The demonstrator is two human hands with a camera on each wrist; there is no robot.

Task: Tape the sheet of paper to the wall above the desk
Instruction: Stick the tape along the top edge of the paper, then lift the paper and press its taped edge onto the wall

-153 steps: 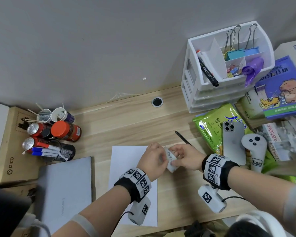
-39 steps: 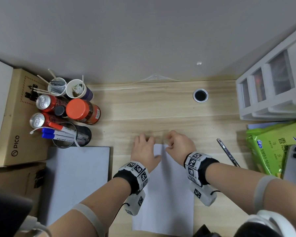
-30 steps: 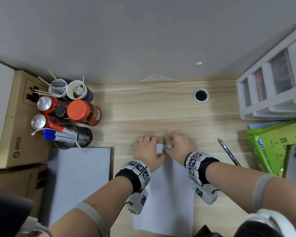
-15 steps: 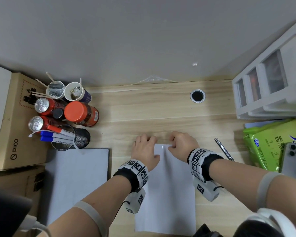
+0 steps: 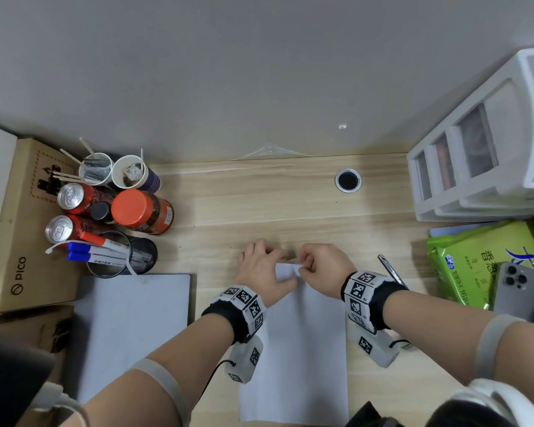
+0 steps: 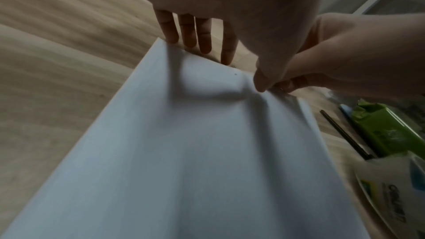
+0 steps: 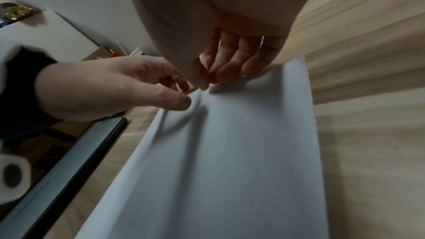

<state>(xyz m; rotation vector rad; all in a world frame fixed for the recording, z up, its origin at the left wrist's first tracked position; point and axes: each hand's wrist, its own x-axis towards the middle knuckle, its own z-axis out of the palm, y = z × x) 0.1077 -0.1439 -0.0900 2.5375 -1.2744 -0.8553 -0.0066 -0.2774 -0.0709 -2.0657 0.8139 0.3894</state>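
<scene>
A white sheet of paper (image 5: 296, 349) lies lengthwise on the wooden desk (image 5: 259, 204), below the bare grey wall (image 5: 259, 72). Both hands are at its far edge. My left hand (image 5: 261, 268) has its thumb (image 6: 264, 75) on top of the sheet (image 6: 207, 152), and its straight fingers reach past the edge, tips hidden behind it. My right hand (image 5: 316, 266) pinches the same edge between its thumb and curled fingers (image 7: 227, 72). The far end of the sheet (image 7: 230, 152) is buckled and slightly raised. I cannot make out any tape for sure.
Cans, cups and a mesh pen holder (image 5: 117, 254) crowd the left, beside a cardboard box (image 5: 19, 229). A grey laptop (image 5: 130, 328) lies left of the sheet. On the right are a white drawer unit (image 5: 475, 167), a green pack (image 5: 475, 260), a phone (image 5: 518, 288) and a pen (image 5: 392, 269).
Five seconds ago both hands held a small white object right of the sheet. They then moved to its far edge. My right fingers have curled into a pinch and the edge has buckled.
</scene>
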